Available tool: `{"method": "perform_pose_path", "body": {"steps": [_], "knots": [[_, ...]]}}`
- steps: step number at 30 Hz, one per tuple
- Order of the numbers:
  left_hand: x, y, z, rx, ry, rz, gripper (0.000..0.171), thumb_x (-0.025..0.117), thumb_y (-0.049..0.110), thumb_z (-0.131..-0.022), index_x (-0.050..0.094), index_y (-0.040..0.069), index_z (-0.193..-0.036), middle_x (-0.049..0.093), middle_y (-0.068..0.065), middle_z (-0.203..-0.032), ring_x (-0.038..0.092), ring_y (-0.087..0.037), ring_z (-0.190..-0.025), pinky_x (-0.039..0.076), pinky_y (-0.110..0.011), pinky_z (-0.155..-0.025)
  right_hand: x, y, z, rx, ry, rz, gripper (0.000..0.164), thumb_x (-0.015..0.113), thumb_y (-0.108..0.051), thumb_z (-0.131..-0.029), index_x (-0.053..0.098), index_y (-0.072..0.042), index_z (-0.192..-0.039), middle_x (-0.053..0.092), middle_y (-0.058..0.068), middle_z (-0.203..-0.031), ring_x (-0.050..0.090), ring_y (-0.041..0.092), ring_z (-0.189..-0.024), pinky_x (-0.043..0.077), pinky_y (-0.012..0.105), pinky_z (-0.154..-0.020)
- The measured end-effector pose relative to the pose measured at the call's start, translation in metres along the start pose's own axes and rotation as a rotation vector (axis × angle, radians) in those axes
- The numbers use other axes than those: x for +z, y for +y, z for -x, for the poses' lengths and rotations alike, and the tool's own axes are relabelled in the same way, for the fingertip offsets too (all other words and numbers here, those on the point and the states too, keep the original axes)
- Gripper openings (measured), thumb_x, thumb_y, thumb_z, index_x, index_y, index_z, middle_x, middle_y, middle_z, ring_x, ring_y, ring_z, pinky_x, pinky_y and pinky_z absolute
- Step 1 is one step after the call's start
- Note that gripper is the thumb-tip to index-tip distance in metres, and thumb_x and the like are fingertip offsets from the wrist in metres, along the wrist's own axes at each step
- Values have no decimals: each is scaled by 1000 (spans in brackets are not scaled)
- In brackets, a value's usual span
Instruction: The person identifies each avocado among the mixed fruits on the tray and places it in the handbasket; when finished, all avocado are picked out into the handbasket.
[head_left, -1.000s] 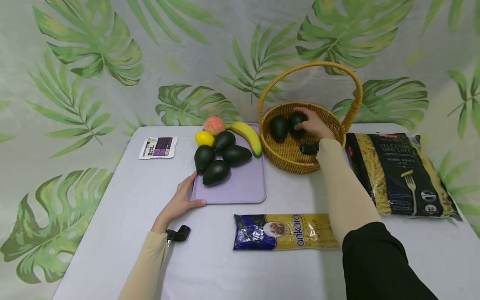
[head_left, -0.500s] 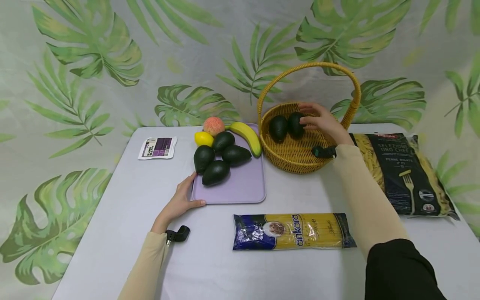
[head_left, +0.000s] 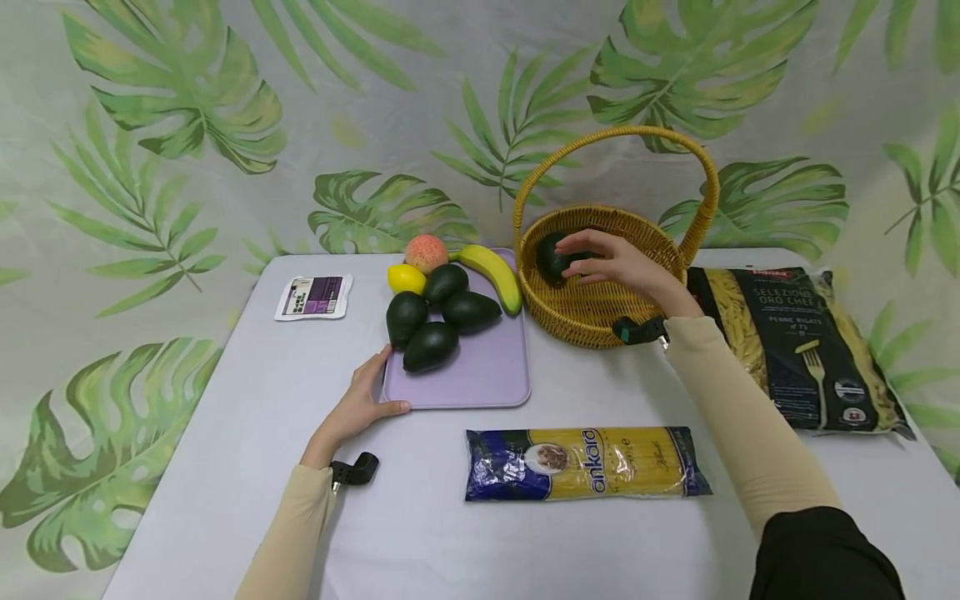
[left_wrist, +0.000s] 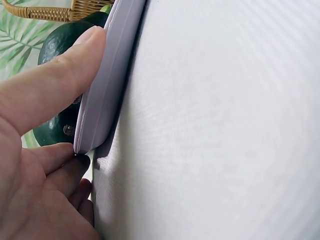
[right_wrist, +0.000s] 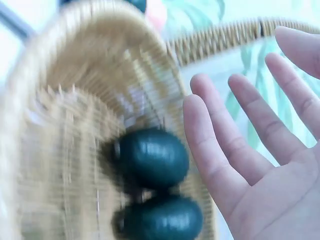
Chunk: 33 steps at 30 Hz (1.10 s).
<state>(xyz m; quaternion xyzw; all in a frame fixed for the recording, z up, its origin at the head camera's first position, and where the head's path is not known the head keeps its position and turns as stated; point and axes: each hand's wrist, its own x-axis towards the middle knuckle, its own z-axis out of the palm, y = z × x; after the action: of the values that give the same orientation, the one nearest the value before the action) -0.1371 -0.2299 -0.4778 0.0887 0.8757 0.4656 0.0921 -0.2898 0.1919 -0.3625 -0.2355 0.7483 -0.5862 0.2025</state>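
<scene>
Avocados (right_wrist: pixel 155 157), two of them, lie side by side in the basket (head_left: pixel 585 317), with the right hand (head_left: pixel 628 268) over it. The head view hides most of one behind that hand; the right wrist view shows both, and fingers (right_wrist: pixel 200 127) spread wide. The left hand (head_left: pixel 352 412) is stretched wide, touching the tray (head_left: pixel 491 375), which has four more avocados (head_left: pixel 431 347), a lemon (head_left: pixel 406 278), a peach (head_left: pixel 426 252) and a banana (head_left: pixel 493 277). Only its wrist view shows its lower fingers (left_wrist: pixel 67 175), by the tray's corner.
</scene>
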Motion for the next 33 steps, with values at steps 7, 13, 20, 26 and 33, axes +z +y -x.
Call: {"method": "perform_pose_path", "body": {"steps": [7,13,20,26,33], "knots": [[0,0,0,8,1,5,99,79,18,-79,14,1,-152,13,-25,-154,5,-40,-140,7,-62,-109,38,-16,-15,-68,-140,23,42,58,-11,-96,47,1,-135,43,20,-137,51,37,-117,45,48,-94],[1,-2,-1,5,3,-3,99,79,20,-79,14,3,-153,12,-24,-155,5,-39,-141,7,-61,-110,67,-20,-33,-109,-232,59,42,59,-8,-94,49,1,-134,48,16,-135,49,36,-117,45,41,-95],[0,-1,-1,7,4,9,98,79,18,-79,15,3,-153,12,-24,-155,5,-39,-141,7,-61,-110,89,-18,-52,-106,-290,150,44,61,-7,-92,49,-1,-134,43,15,-140,45,41,-123,45,43,-94],[0,-1,-1,6,2,2,99,79,18,-80,14,2,-152,13,-24,-154,5,-39,-141,7,-60,-110,99,-17,-64,-125,-336,310,43,62,-4,-90,53,-6,-132,40,11,-142,36,41,-127,37,50,-99],[0,-1,-1,3,1,-1,99,79,20,-79,14,2,-152,13,-24,-154,5,-40,-141,7,-61,-110,108,-10,-76,-172,-405,479,51,63,-3,-85,53,-7,-134,31,18,-150,24,31,-138,28,52,-106]]}}
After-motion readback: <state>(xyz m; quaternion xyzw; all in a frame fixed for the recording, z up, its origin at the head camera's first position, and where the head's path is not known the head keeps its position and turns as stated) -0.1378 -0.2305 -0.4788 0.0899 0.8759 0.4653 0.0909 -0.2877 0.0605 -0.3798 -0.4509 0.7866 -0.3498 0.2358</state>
